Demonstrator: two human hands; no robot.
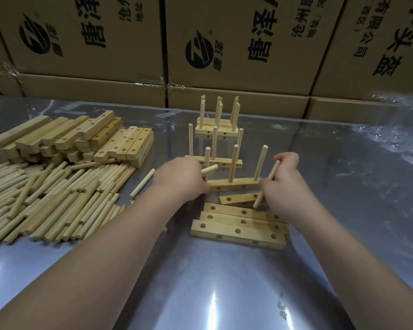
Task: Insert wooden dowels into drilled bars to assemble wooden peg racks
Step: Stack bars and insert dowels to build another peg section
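A drilled bar (pixel 235 184) stands between my hands with three dowels upright in it. My left hand (pixel 179 178) sits at the bar's left end and grips a short-looking dowel (pixel 209 169) that sticks out to the right. My right hand (pixel 286 184) holds a dowel (pixel 266 184) slanted, its lower tip at the right hole of a tilted bar (pixel 240 198). Three bare drilled bars (pixel 236 231) lie flat in front of that. Behind stand a finished rack (pixel 215 160) and a stack of finished racks (pixel 216 129).
A heap of loose dowels (pixel 48 198) covers the table's left side, with one stray dowel (pixel 142 183) beside it. Stacked drilled bars (pixel 76 139) lie behind the heap. Cardboard boxes (pixel 224 44) wall off the back. The table (pixel 224 282) is covered in shiny film.
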